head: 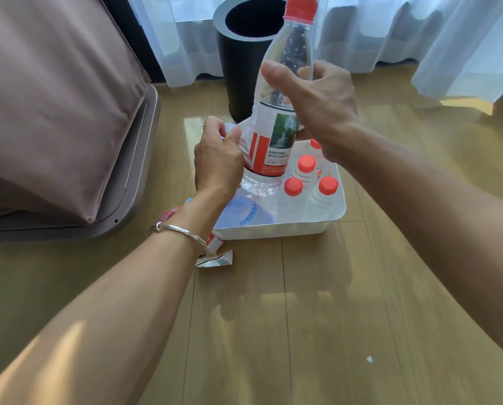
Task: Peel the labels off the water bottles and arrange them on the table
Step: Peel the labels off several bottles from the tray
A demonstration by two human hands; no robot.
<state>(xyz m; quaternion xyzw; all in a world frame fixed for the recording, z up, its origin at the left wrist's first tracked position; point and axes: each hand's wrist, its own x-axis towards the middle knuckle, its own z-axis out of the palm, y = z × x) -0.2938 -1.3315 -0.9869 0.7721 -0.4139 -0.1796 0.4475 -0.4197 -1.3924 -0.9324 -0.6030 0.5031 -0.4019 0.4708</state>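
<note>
Water bottle [291,45], clear and red-capped, held tilted in the air between both hands, neck leaning away and to the right. Right hand [317,106] wrapped round its upper body just above the label [276,141], thumb across the near side, fingers curled behind. Left hand [218,162] lower and to the left, pinching a loosened flap of that label between thumb and fingers. Rest of the label, white and red with a green picture, wrapped on the bottle.

Directly under the hands, a white tray [279,230] resting on the floor [332,302]. Below the right hand, four small bottles [293,187] with red caps, upright and close together in the tray. Under the left hand, something bluish [244,213] in the tray, too blurred to name. Beneath the left wrist, torn label scraps [218,260] on the floor just outside the tray. Well nearer than the right hand, a tiny white scrap [369,359].

Floor of pale wood planks, glossy, streaked with sunlight. Beyond the hands, a black cylindrical bin [238,68], open-topped, upright before sheer white curtains [390,30]. Left of the left hand, large furniture [54,97] draped in brownish cloth.
</note>
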